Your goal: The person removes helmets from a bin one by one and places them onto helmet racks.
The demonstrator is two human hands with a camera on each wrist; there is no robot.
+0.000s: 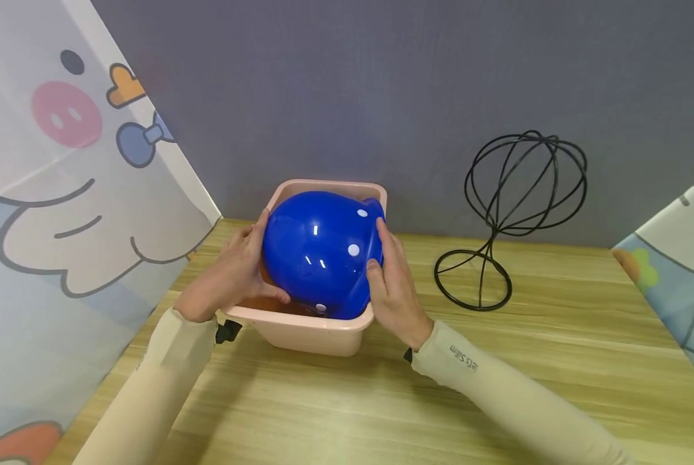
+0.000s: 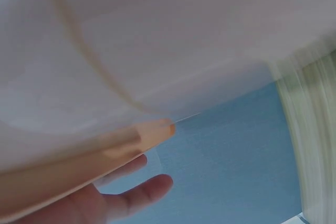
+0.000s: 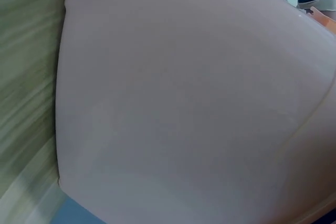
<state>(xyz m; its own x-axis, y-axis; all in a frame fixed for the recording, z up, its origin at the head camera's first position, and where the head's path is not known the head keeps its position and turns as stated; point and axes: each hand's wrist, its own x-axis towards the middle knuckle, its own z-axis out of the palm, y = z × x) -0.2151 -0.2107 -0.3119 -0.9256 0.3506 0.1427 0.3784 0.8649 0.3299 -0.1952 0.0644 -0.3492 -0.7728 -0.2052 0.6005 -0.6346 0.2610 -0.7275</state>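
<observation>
A glossy blue helmet (image 1: 314,248) with white round studs sits tilted inside a pale pink plastic bin (image 1: 306,326), its brim turned to the right. My left hand (image 1: 236,268) holds the helmet's left side, thumb at the front and fingers farther back. At the brim, my right hand (image 1: 396,287) grips with thumb and fingers. The left wrist view shows part of the left hand (image 2: 126,200) beyond the bin's rim (image 2: 152,132). In the right wrist view the bin's wall (image 3: 184,103) fills most of the picture and hides the right hand.
A black wire stand (image 1: 489,239) with a round cage top stands right of the bin on the wooden table (image 1: 347,407). A grey panel (image 1: 381,97) rises behind. Cartoon-printed sheets border the left (image 1: 79,194) and right sides.
</observation>
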